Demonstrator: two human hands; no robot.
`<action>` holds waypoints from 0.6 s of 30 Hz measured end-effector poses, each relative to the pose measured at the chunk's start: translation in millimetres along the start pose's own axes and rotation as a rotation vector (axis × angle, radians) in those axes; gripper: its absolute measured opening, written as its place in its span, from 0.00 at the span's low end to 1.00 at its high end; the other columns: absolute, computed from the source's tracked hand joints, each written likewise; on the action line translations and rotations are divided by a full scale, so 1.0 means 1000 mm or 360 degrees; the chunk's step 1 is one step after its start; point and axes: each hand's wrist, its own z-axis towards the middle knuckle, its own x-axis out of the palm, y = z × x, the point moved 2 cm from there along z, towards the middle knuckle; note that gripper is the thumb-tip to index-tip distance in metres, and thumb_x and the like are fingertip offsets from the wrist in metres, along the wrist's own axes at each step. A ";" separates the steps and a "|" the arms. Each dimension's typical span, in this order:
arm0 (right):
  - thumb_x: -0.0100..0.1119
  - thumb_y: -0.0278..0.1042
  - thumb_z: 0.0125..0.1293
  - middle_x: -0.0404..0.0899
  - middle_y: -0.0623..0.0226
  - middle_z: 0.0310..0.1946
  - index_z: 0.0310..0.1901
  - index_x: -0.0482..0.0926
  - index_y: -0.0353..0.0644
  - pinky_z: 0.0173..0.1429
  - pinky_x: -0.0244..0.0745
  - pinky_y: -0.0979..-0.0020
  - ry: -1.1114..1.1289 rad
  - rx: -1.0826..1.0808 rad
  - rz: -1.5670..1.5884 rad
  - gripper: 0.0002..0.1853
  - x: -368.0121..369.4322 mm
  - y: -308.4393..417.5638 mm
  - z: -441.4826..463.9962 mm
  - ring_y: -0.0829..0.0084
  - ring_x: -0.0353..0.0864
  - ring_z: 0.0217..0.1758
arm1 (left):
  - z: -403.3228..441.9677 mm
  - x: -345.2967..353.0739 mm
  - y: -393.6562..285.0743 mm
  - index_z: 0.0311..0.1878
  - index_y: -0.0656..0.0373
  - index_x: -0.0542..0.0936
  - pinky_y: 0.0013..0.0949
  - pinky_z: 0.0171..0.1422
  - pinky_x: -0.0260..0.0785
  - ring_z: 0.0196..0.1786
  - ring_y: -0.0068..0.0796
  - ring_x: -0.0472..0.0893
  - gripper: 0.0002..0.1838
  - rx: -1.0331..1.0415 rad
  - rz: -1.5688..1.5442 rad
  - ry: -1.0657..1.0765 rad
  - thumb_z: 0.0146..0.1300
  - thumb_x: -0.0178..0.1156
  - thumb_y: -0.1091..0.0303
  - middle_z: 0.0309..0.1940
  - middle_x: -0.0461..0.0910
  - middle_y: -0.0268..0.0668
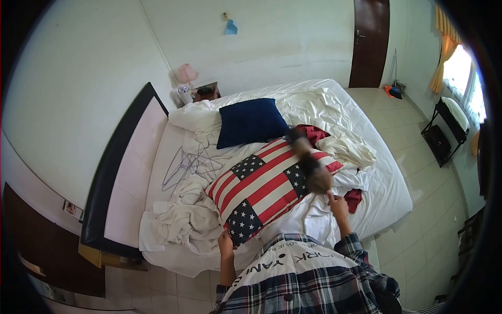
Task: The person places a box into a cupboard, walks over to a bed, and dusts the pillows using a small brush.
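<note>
A large pillow (256,183) with red and cream stripes and starred dark-blue squares lies across the near part of the bed. My left hand (226,245) is closed on its near left corner. In my right hand (338,205) is a brown feather duster (315,171), smeared by motion and stretching over the right side of the pillow. Whether it touches the fabric I cannot tell. Just beyond lies a dark blue cushion (248,123).
Wire hangers (191,166) and a crumpled white cloth (188,217) lie near the headboard (133,172). White sheets (348,149) and dark red fabric (353,201) are bunched on the right. A nightstand (207,92) stands behind the bed; a black rack (444,131) is by the window.
</note>
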 end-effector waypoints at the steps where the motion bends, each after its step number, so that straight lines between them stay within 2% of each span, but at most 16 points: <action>1: 0.45 0.72 0.67 0.85 0.48 0.36 0.40 0.87 0.41 0.51 0.76 0.52 -0.0149 0.0111 -0.0030 0.37 -0.004 -0.011 0.011 0.45 0.85 0.45 | -0.002 0.001 0.000 0.37 0.59 0.78 0.28 0.13 0.61 0.15 0.21 0.69 0.21 -0.0018 -0.0013 -0.0035 0.75 0.50 0.50 0.20 0.70 0.27; 3: 0.45 0.67 0.70 0.84 0.43 0.39 0.42 0.85 0.39 0.50 0.76 0.48 -0.0409 0.0102 -0.0080 0.34 -0.021 -0.019 0.019 0.40 0.83 0.45 | -0.005 0.005 0.000 0.38 0.60 0.79 0.28 0.13 0.64 0.16 0.20 0.70 0.21 -0.0044 -0.0039 -0.0103 0.74 0.50 0.51 0.21 0.72 0.28; 6: 0.45 0.63 0.72 0.83 0.40 0.38 0.42 0.84 0.36 0.49 0.75 0.46 -0.0513 -0.0028 -0.0046 0.32 -0.024 0.001 0.008 0.40 0.83 0.45 | -0.003 0.001 0.007 0.39 0.64 0.79 0.30 0.22 0.68 0.23 0.22 0.74 0.20 -0.0055 -0.0089 -0.0130 0.73 0.52 0.54 0.25 0.75 0.31; 7: 0.45 0.61 0.73 0.82 0.39 0.36 0.40 0.84 0.35 0.47 0.75 0.45 -0.0423 -0.0174 0.0003 0.32 -0.020 0.018 -0.006 0.40 0.82 0.45 | -0.002 -0.002 0.008 0.39 0.65 0.79 0.31 0.27 0.69 0.26 0.23 0.76 0.20 0.0038 -0.0035 -0.0151 0.73 0.52 0.55 0.27 0.76 0.32; 9: 0.45 0.61 0.73 0.82 0.40 0.34 0.39 0.85 0.37 0.46 0.75 0.47 -0.0076 -0.0472 -0.0227 0.31 0.003 0.032 -0.020 0.41 0.82 0.43 | 0.004 -0.006 0.011 0.40 0.66 0.79 0.32 0.36 0.71 0.33 0.26 0.78 0.19 0.0223 0.0075 -0.0186 0.72 0.52 0.56 0.31 0.77 0.34; 11: 0.47 0.60 0.74 0.83 0.45 0.32 0.40 0.84 0.35 0.41 0.76 0.53 0.0420 -0.0955 -0.0279 0.31 0.037 0.048 -0.036 0.42 0.82 0.37 | 0.014 -0.006 0.021 0.41 0.67 0.79 0.31 0.42 0.69 0.37 0.28 0.78 0.20 0.0162 -0.0049 -0.0161 0.72 0.52 0.56 0.33 0.78 0.36; 13: 0.48 0.64 0.72 0.85 0.51 0.34 0.40 0.84 0.36 0.44 0.77 0.57 0.1062 -0.0943 -0.0253 0.33 0.040 0.093 -0.079 0.48 0.84 0.37 | 0.033 -0.008 0.037 0.42 0.67 0.79 0.32 0.45 0.68 0.40 0.30 0.78 0.20 0.0133 -0.0163 -0.0126 0.72 0.51 0.56 0.34 0.78 0.37; 15: 0.44 0.68 0.71 0.86 0.55 0.34 0.39 0.86 0.38 0.48 0.77 0.58 0.1511 -0.1118 -0.0425 0.36 0.043 0.121 -0.107 0.51 0.85 0.40 | 0.047 -0.014 0.055 0.45 0.67 0.79 0.33 0.47 0.69 0.42 0.31 0.78 0.21 0.0139 -0.0269 -0.0088 0.73 0.49 0.55 0.36 0.79 0.38; 16: 0.46 0.67 0.71 0.87 0.57 0.35 0.40 0.86 0.39 0.47 0.77 0.61 0.1615 -0.1413 -0.0543 0.34 0.052 0.123 -0.109 0.55 0.85 0.41 | 0.042 -0.014 0.064 0.47 0.66 0.78 0.34 0.46 0.70 0.42 0.31 0.79 0.22 0.0211 -0.0415 -0.0125 0.74 0.48 0.54 0.37 0.79 0.38; 18: 0.49 0.66 0.70 0.87 0.58 0.34 0.41 0.86 0.40 0.46 0.77 0.62 0.1649 -0.1369 -0.0551 0.32 0.037 0.147 -0.115 0.57 0.86 0.40 | 0.023 -0.008 0.078 0.51 0.65 0.78 0.36 0.46 0.73 0.42 0.30 0.80 0.23 0.0355 -0.0708 -0.0208 0.75 0.46 0.52 0.39 0.81 0.39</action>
